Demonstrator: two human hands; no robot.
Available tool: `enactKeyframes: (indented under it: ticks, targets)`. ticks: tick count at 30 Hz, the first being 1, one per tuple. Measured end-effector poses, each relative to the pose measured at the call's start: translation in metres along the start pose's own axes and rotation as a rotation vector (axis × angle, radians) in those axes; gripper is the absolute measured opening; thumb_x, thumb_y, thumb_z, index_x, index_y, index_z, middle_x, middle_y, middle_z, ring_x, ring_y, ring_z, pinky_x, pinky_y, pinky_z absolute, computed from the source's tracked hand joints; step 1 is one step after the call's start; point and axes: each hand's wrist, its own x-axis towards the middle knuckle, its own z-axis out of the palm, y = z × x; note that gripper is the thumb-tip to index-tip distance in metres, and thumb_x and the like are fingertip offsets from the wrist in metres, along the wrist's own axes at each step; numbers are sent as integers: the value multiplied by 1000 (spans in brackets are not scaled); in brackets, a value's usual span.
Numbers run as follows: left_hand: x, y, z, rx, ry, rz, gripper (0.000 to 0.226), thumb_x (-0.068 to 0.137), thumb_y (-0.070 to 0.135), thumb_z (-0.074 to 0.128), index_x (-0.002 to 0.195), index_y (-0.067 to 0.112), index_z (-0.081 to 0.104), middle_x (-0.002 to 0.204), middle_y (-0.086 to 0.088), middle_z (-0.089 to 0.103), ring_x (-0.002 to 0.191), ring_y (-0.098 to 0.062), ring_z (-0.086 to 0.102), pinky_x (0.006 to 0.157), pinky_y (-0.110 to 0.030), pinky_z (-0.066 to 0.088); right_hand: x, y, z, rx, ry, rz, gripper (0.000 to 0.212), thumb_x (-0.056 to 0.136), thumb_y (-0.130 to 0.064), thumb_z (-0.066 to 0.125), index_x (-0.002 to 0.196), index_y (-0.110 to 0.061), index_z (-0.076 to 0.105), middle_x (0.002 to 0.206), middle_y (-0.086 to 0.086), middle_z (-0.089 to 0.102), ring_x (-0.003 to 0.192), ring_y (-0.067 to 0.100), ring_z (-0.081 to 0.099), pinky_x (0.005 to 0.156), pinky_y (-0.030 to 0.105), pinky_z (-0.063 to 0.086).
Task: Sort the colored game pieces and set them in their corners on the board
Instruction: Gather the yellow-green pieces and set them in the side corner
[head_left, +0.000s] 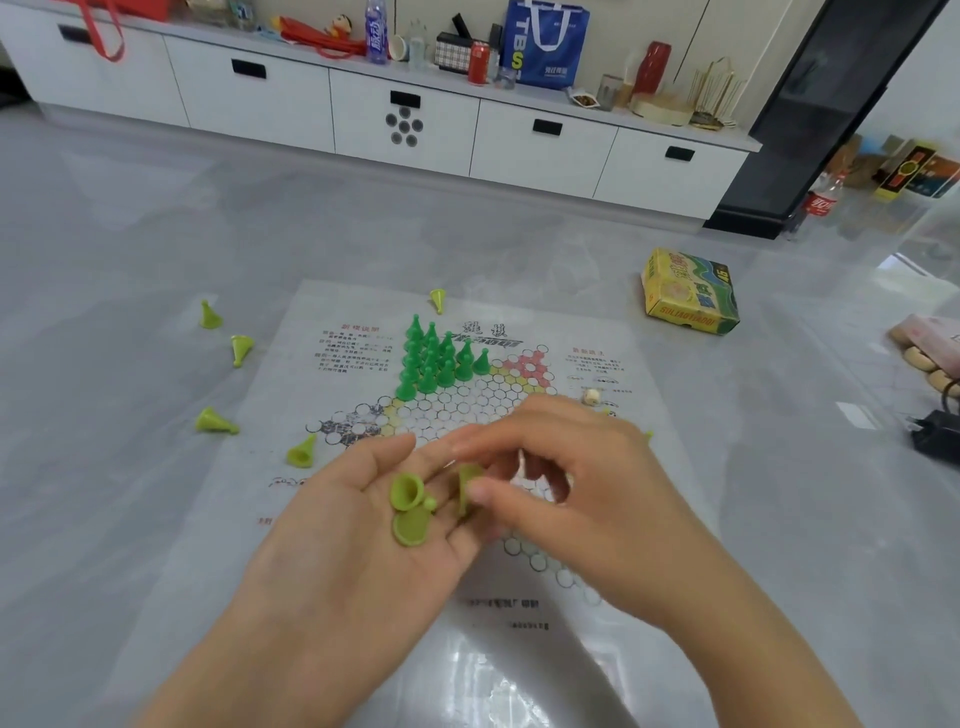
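At lower centre, my left hand (363, 514) lies palm-up, fingers relaxed, cradling two yellow-green pieces (408, 506); my right hand (561, 478) pinches a third piece (466, 488) by its rim. I judge them light, stiff, hollow plastic cones, smooth, best pinched at the base. Dark green pieces (436, 358) stand on the board (597, 519).

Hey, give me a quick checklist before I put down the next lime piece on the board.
1. Piece secured: right hand pinches one lime piece - ok.
2. Spares held: left hand cradles two lime pieces on its palm - ok.
3. Dark green pieces upright in their corner of the board - ok.
4. Lime corner identified: hands cover the near board - cannot tell.
5. Strays gathered: fallen lime pieces lie off the board at left - not ok.
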Motion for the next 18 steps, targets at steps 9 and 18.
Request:
enactKeyframes:
  ticks: [9, 18]
  targets:
    - [1, 1, -3, -58, -39, -9, 47, 80, 20, 41, 116, -6, 57, 80, -11, 65, 65, -20, 60, 73, -26, 42, 0, 6, 7, -121, -31, -77, 19, 76, -35, 59, 94, -34, 64, 85, -19, 60, 78, 0, 49, 68, 9, 35]
    - [-1, 3, 0, 28, 28, -31, 48, 77, 20, 41, 111, -10, 59, 105, -25, 68, 94, -33, 68, 71, -57, 48, -1, 12, 5, -127, 79, -89, 21, 81, -25, 56, 91, -18, 74, 81, -13, 70, 73, -6, 50, 71, 9, 43]
